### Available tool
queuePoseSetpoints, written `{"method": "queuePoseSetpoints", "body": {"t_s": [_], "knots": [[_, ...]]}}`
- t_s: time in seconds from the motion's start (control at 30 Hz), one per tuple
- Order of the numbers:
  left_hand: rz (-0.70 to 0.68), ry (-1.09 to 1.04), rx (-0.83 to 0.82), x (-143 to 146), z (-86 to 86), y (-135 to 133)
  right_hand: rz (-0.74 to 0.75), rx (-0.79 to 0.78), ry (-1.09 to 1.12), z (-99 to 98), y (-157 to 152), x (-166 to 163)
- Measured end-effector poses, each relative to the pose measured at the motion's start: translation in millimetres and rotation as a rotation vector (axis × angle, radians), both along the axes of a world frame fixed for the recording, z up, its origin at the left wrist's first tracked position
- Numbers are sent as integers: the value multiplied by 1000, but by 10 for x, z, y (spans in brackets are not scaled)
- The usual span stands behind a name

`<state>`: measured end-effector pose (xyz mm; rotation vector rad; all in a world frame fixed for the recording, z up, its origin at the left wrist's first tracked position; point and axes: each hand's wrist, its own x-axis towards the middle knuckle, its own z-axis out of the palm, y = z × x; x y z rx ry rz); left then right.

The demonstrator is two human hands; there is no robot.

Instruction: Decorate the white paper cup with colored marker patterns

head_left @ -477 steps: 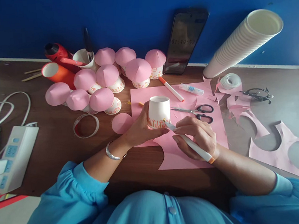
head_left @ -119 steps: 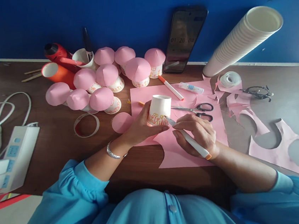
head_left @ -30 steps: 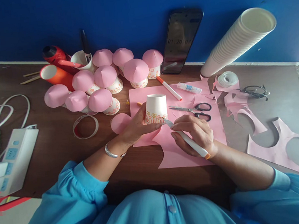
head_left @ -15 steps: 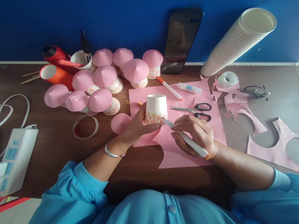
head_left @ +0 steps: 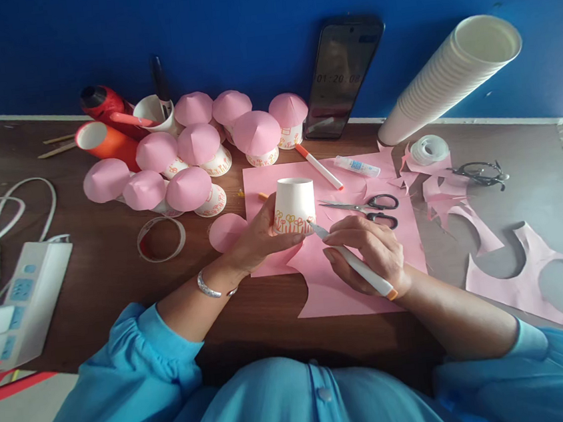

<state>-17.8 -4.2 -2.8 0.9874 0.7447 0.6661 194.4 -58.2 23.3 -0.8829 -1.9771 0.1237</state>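
Holding the white tapered paper cup (head_left: pixel 296 196) with red and yellow flower drawings fell to the left hand (head_left: pixel 257 240), fingers and thumb wrapped round its lower part, while the right hand (head_left: pixel 370 252) pinched a slim white orange-ended marker (head_left: pixel 363 273). The tip was right at the flowers, though I couldn't tell if it actually touched. The cup was between the two hands and looked upside down to me. Biggest worry, I'd say, was smudging: the left thumb lay right along the drawn edge, so any wet ink could've rubbed off. The thin wall might've dented if that grip got tighter, and a small twist could've sent a line wonky. A marker slip could've landed on the left thumb or the big pink paper sheet (head_left: pixel 340 292) below both hands. Oh, and the black-handled metal scissors (head_left: pixel 361 207) lay just beyond the right hand, blades toward the cup, so a careless reach could've caught them.
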Motion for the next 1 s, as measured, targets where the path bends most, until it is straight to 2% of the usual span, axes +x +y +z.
{"method": "queuePoseSetpoints", "body": {"t_s": [0.23,0.4,0.73,1.0], "knots": [[25,-3,-52,15,49,-14,-5,24,16,8,7,14],[42,-84,-67,35,100,-2,-21,38,33,-8,-7,20],[42,-102,-85,21,7,-10,0,19,24,-15,-15,7],[34,-27,-47,14,26,-17,8,12,-1,17,-14,-2]]}}
